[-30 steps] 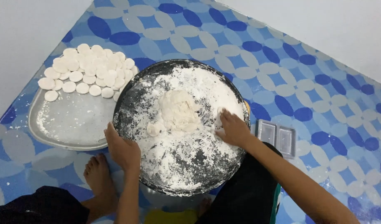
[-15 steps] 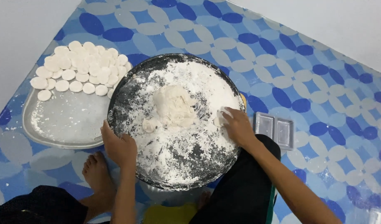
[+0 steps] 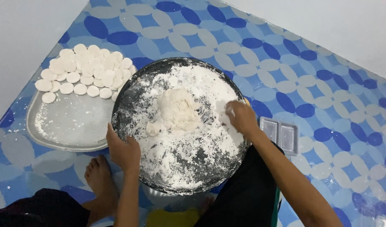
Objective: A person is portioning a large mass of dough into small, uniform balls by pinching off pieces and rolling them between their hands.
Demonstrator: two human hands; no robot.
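Note:
A wide black round pan [image 3: 130, 96] dusted with white flour lies on the floor in front of me. A lump of pale dough [image 3: 178, 110] sits near its middle, with a small dough piece [image 3: 153, 128] beside it. My left hand [image 3: 125, 150] grips the pan's near left rim. My right hand [image 3: 241, 117] rests on the floured surface at the pan's right side, fingers curled and coated in flour. To the left, a grey metal tray [image 3: 71, 126] holds several flat white dough discs [image 3: 81, 71] piled at its far end.
The floor [image 3: 285, 54] is covered in a blue and white patterned mat. A small clear plastic box with two compartments [image 3: 281, 134] lies right of the pan. My bare foot [image 3: 99, 176] rests near the tray's front edge. White walls rise at both sides.
My right hand has slid a little further onto the flour at the pan's right side. My left hand keeps its hold on the rim. The view has shifted slightly.

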